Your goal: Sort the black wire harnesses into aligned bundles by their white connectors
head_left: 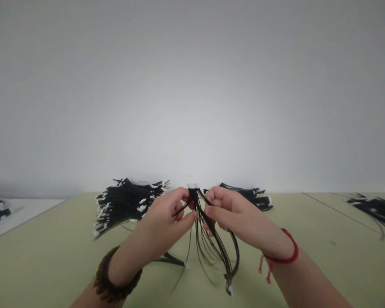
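Both hands are at work on a bundle of black wires (218,241), just below the white plug (193,186) at its top, so take that plug as the landmark. The left hand (175,209) sits just below and left of it, fingers curled nearly closed, thumb and fingertips on the wires. The right hand (232,211), just below and right of it, has its thumb and curled fingers closed on some strands; exactly how many, I cannot tell.

And look below the plug: loose strands fan out while thicker ones bend down together towards the table (83,256). To handle this well, I'd say steady the wires close to the plug with the left and let the right separate strands gently, one by one, without tugging at the plug. Those crossing strands could easily snag, so a light pinch looks wiser than a hard squeeze.

Left of the plug lies a big pile of wires (125,209) with white ends; right of it, a smaller pile (258,199). Behind it all, a plain wall (192,85).
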A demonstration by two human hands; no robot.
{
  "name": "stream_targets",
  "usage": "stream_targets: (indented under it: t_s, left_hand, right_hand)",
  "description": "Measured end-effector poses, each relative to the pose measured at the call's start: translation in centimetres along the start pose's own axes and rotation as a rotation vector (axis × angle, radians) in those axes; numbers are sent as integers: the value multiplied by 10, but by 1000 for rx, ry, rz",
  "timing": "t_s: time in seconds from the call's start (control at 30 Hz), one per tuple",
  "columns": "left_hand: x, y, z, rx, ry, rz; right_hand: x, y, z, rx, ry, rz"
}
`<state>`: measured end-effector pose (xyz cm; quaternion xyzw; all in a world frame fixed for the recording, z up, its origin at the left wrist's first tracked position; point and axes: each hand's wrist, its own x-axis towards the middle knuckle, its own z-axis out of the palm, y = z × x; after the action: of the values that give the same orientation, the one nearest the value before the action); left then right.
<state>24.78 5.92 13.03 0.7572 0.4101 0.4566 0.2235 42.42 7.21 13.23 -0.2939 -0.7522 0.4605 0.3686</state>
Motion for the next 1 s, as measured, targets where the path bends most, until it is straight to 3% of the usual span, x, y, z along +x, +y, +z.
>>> stream_targets:
  t_s: [0.1,0.23,0.73,1.0]
  left_hand:
    - [-1,4,-1,115,46,13]
    - [-2,5,0,136,25,-6]
    - [5,7,4,-187,-86,-150]
    - [7,8,9,-298,-90,-195]
  right_hand:
    - [1,1,0,15,-3,4]
    - [2,0,0,10,-14,10]
    - [2,4,0,-83,37,-45]
    - [3,6,2,-167,77,-79]
